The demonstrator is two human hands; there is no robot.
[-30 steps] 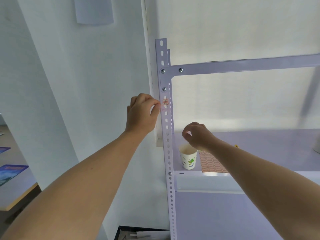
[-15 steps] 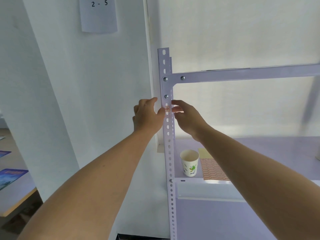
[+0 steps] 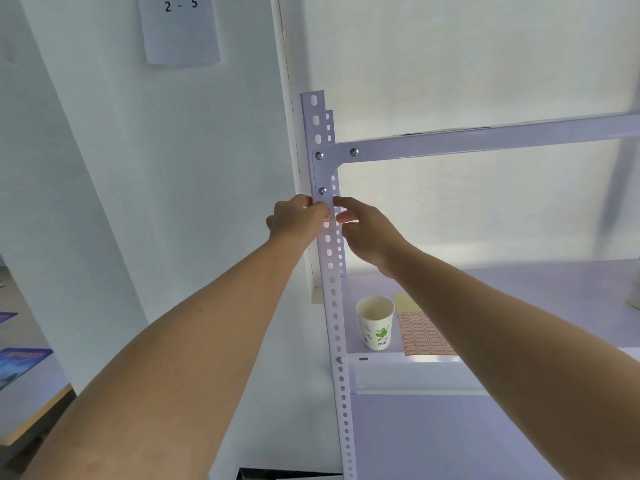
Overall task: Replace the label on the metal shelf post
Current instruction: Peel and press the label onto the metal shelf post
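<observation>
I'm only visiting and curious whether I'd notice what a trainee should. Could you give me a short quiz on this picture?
1. True or false: the paper cup stands on the shelf, to the right of the metal shelf post.
2. What is written on the paper sign on the wall? A) 2 - 5 B) 7 - 1 C) 4 - 9
3. Fill in: the left hand and right hand both touch the post at its small red ____.
Key: 1 true; 2 A; 3 label.
</observation>
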